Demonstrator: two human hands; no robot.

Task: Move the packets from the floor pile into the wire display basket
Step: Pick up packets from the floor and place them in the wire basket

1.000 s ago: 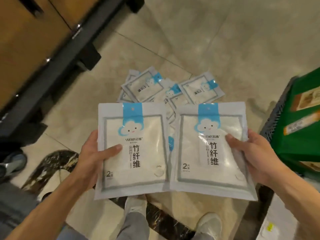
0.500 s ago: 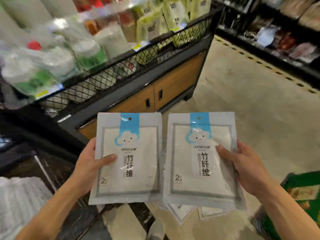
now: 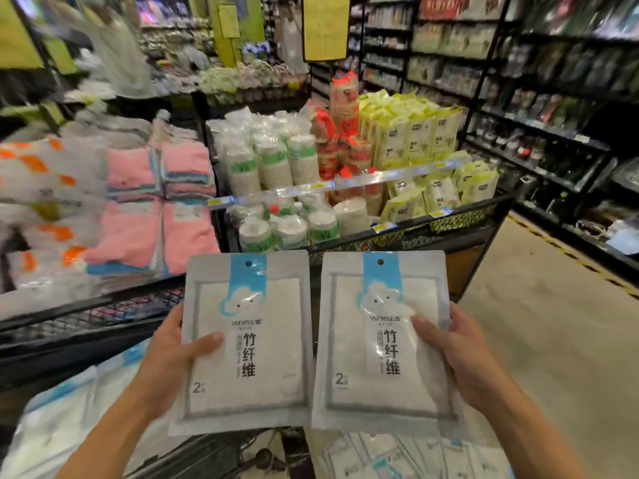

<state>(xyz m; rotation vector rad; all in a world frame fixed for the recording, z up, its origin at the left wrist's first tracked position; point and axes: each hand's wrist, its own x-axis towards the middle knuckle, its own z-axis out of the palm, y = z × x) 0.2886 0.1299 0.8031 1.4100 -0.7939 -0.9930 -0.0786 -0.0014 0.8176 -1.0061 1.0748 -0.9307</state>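
Observation:
My left hand grips a white packet with a blue cloud label by its left edge, thumb across the front. A second identical packet is gripped by my right hand at its right edge. Both packets are upright, side by side, at chest height. Below them the floor pile of the same packets shows at the bottom edge. At lower left, a wire display basket with black mesh walls holds similar white and blue packets.
A wire bin ahead holds paper cup stacks and yellow-green packs. Pink and white folded towels fill the left display. Dark shelving lines the right of the aisle, with bare floor between.
My view has swung up from the floor pile to the displays. Both hands keep the same hold on their packets and have risen with them.

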